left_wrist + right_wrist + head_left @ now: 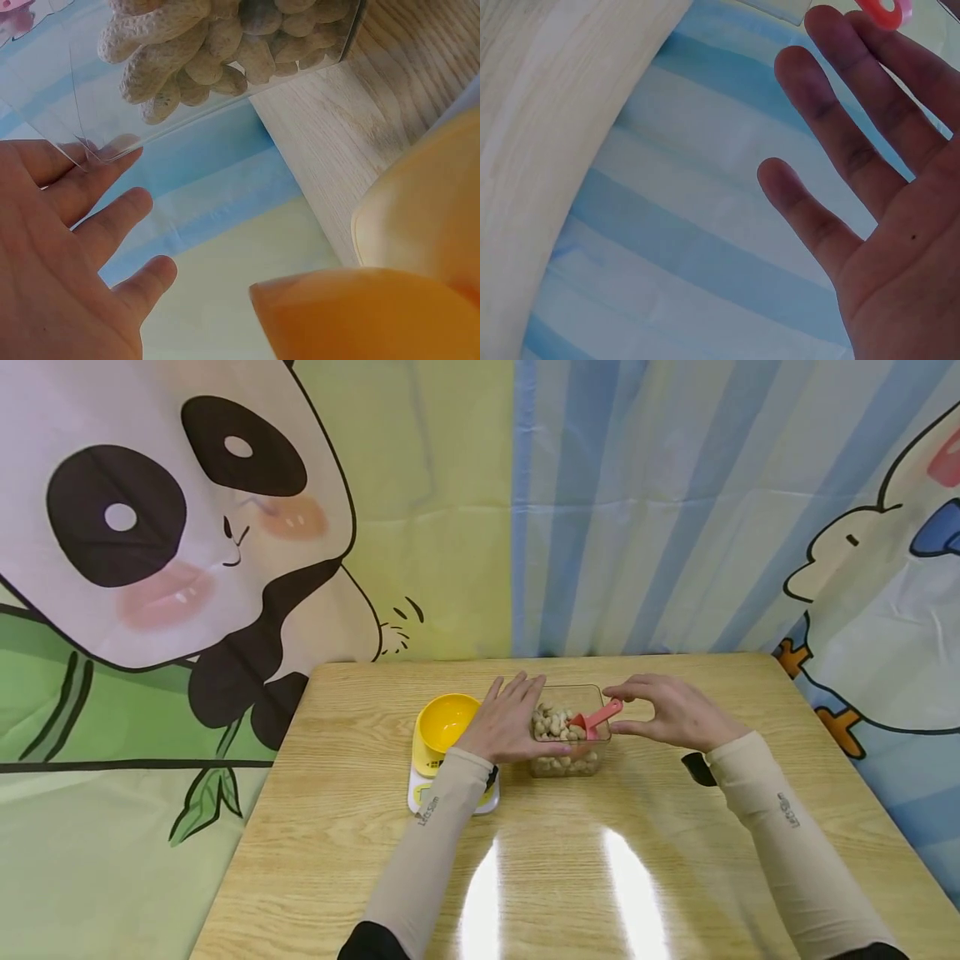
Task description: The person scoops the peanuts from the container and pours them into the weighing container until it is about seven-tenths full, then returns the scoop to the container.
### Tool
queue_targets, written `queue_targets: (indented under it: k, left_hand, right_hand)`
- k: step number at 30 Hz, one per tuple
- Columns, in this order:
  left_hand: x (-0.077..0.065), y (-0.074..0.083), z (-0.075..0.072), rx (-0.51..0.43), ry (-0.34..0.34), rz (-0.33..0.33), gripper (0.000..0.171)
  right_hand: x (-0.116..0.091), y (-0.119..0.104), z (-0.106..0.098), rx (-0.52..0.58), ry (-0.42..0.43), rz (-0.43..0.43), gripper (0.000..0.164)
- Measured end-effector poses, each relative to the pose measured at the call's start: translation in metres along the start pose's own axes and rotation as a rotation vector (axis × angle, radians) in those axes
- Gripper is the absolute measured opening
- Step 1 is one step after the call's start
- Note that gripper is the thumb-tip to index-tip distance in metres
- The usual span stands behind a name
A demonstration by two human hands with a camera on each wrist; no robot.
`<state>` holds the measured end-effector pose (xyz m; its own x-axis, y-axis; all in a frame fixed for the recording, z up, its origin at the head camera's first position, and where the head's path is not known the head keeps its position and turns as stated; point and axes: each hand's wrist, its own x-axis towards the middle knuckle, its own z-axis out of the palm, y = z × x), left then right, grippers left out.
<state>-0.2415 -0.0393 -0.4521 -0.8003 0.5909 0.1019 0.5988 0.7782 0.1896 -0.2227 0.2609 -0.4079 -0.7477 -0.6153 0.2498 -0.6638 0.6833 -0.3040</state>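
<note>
A clear box (576, 695) of unshelled peanuts (217, 45) stands on the table, with a red scoop (602, 714) stuck in it and its handle leaning out over the right rim. My left hand (504, 724) lies at the box's left side, thumb along the front wall. In the left wrist view its fingers are fairly straight, and fingertips touch the box's corner. My right hand (678, 712) is just right of the box, thumb and forefinger spread around the scoop handle without visibly closing on it. Its other fingers reach out straight in the right wrist view.
Left of the box, a yellow bowl (444, 725) sits on a yellow and white kitchen scale (416, 800), partly hidden by my left wrist. The wooden table (337, 860) ends at a printed cloth backdrop (450, 527) behind.
</note>
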Motion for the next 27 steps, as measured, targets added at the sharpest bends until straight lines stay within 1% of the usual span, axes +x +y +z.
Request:
queue_targets:
  k: [4, 12, 18, 23, 27]
  left_hand:
    - [0.0, 0.0, 0.0, 0.004, -0.001, -0.006, 0.121]
    - [0.0, 0.001, 0.0, 0.022, -0.01, -0.003, 0.121]
    - [-0.001, 0.002, 0.0, 0.015, -0.016, -0.004, 0.12]
    - [-0.001, 0.002, -0.002, 0.01, -0.014, -0.007, 0.12]
    - [0.0, 0.002, -0.002, 0.012, -0.018, -0.017, 0.12]
  right_hand:
    - [0.007, -0.001, -0.004, -0.022, -0.033, -0.039, 0.048]
    - [0.018, -0.002, -0.003, -0.021, -0.083, -0.052, 0.035]
    - [0.026, -0.002, -0.007, 0.017, -0.161, -0.053, 0.029]
    - [0.034, -0.003, -0.011, 0.045, -0.223, -0.069, 0.028]
    - [0.04, -0.003, -0.012, 0.073, -0.276, -0.053, 0.025]
